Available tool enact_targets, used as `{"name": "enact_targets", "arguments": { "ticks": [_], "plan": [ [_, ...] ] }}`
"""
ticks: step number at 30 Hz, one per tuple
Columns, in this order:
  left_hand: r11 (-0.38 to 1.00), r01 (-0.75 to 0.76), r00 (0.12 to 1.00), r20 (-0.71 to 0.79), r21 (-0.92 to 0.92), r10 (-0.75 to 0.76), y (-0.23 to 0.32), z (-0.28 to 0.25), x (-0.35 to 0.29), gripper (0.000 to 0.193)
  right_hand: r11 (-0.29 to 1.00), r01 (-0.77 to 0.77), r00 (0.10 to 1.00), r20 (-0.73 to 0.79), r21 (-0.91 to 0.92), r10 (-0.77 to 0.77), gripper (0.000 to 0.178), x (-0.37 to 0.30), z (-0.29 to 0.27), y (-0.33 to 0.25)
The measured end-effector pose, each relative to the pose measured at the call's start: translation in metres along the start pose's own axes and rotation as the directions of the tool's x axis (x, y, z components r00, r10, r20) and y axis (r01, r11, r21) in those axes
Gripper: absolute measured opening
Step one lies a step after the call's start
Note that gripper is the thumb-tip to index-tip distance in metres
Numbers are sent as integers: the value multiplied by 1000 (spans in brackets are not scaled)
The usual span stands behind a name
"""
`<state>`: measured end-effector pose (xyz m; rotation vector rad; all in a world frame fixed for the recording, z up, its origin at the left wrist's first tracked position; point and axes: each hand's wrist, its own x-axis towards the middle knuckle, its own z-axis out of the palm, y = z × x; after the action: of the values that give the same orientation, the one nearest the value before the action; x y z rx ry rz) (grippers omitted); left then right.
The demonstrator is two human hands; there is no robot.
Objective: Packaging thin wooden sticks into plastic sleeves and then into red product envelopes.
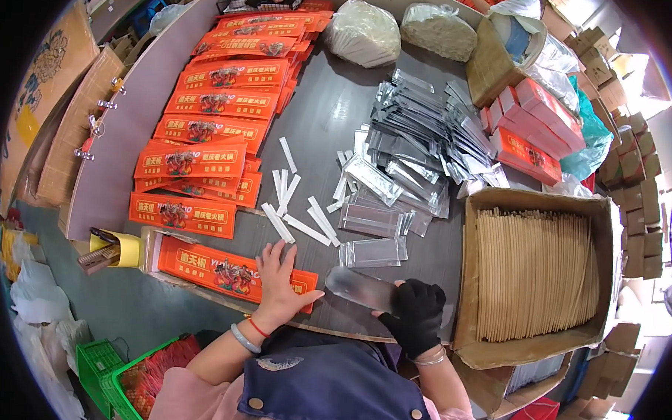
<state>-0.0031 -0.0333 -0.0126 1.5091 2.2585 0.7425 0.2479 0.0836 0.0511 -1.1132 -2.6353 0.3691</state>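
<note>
Matt cloth covers my right grip (415,309); its packet (358,286) is glossy plastic, the sticks (537,280) matt wood, their box (470,278) dull cardboard.

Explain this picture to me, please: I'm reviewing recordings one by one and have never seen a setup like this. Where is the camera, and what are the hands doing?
There is no machine here: a person works with their own hands. The single picture comes from a wide fisheye camera worn on the head, looking down, so straight edges bend toward the rim. The left hand, bare, is spread over a long red packet. The right hand, in a black glove, holds one end of what looks like a clear packet. On the dark table lie overlapping red packets, white strips and shiny clear-and-silver packets. To the right, a cardboard box holds many thin wooden sticks.
</note>
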Motion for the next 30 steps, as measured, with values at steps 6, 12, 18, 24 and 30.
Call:
{"name": "enact_targets", "arguments": {
  "ticks": [6, 12, 18, 24, 30],
  "plan": [
    [995, 34, 999, 30, -91, -32, -3, -4, 3, 98, 998, 20, 972, 232, 60, -34, 65, -3, 4, -5],
    [996, -53, 996, 70, -78, 58, -4, -4, 12, 88, 963, 199, 980, -16, 180, -200, 60, 21, 66, -51],
    [941, -337, 941, -8, 37, 338, -19, -14, 86, 29, 915, -402, 882, -254, 32, 396, 41, -22, 12, 73],
    [764, -615, 786, 75, 194, 614, -30, -16, 114, 6, 551, -702, 693, -255, -451, 674, 29, -56, -15, 126],
    [880, -468, 883, -10, -78, 469, 34, 25, 91, 12, 477, -658, 691, -215, -583, 690, 18, -55, -5, 131]
  ]
}}
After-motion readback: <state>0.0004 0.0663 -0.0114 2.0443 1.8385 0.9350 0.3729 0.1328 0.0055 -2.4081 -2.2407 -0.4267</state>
